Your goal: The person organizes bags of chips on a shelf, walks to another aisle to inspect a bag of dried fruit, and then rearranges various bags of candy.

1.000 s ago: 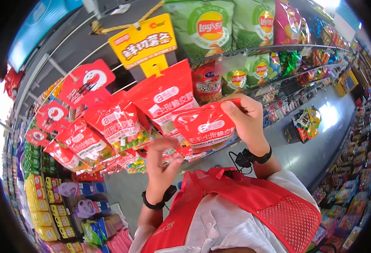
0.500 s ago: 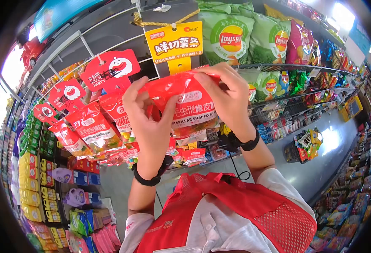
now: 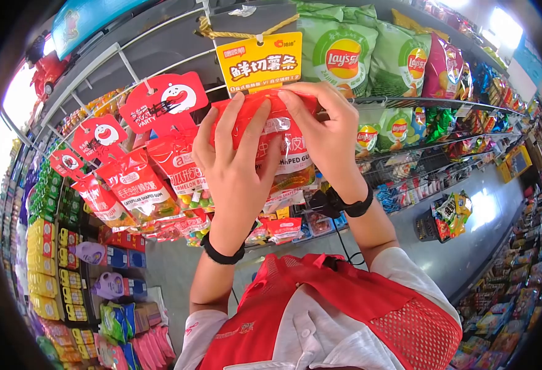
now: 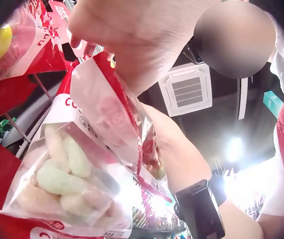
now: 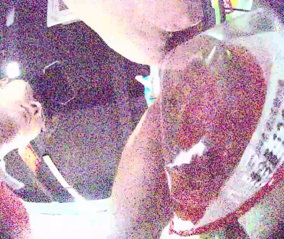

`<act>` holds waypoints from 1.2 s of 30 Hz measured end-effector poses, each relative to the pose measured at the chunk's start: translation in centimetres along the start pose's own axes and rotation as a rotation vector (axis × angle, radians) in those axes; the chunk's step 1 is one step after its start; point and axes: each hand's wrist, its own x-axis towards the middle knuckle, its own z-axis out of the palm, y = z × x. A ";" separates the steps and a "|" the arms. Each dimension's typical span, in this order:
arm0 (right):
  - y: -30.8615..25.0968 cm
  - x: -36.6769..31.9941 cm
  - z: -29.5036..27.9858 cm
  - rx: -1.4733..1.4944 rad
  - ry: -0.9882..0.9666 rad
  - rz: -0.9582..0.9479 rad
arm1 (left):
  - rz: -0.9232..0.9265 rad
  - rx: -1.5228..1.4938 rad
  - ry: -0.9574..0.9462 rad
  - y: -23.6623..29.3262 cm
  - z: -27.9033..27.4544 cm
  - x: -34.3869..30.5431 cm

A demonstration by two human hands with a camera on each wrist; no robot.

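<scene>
A red bag of caterpillar-shaped gummy candy (image 3: pixel 295 161) is held up in front of the hanging rack. My right hand (image 3: pixel 329 132) pinches its top edge near the right corner, thumb in front. My left hand (image 3: pixel 234 163) lies across the bag's left half, fingers spread and nearly straight towards the top edge, covering much of the print. In the left wrist view a clear-fronted bag of pale candies (image 4: pixel 72 174) hangs below that hand. The grainy right wrist view shows the gummy bag's back (image 5: pixel 211 124) close up.
More red candy bags (image 3: pixel 138 188) hang at left under red header cards (image 3: pixel 163 102). A yellow sign (image 3: pixel 258 61) hangs behind the hands. Green chip bags (image 3: pixel 345 58) fill shelves at right. A basket of snacks (image 3: pixel 428 227) stands on the aisle floor.
The left hand, first apart from the bag, has come up to its left side and then spread across its front. The bag and right hand have risen to below the yellow sign.
</scene>
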 end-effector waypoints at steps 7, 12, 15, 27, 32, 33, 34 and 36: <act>0.3 -0.2 0.4 0.084 0.006 0.151 | 0.000 0.034 -0.015 0.0 0.0 0.0; -0.1 -0.9 0.0 0.095 -0.013 0.272 | -0.016 0.000 -0.052 0.1 -0.2 -1.0; 0.6 -1.7 -0.6 0.002 0.009 0.162 | -0.039 -0.080 -0.031 0.0 -0.2 -2.5; 10.1 -17.5 -7.1 -0.063 -0.304 0.867 | -0.291 -0.403 -0.345 -3.4 -1.9 -19.4; 10.8 -22.2 -7.0 -0.103 -0.613 0.759 | -0.515 -0.492 -0.469 -4.3 -1.1 -21.9; 10.2 -22.2 -6.5 -0.073 -0.626 0.763 | -0.588 -0.491 -0.609 -4.3 -0.9 -22.2; 9.9 -22.3 -6.2 -0.045 -0.642 0.766 | -0.597 -0.479 -0.647 -4.2 -0.4 -22.5; 10.5 -23.0 -5.9 -0.042 -0.720 0.849 | -0.623 -0.461 -0.726 -3.9 0.9 -23.7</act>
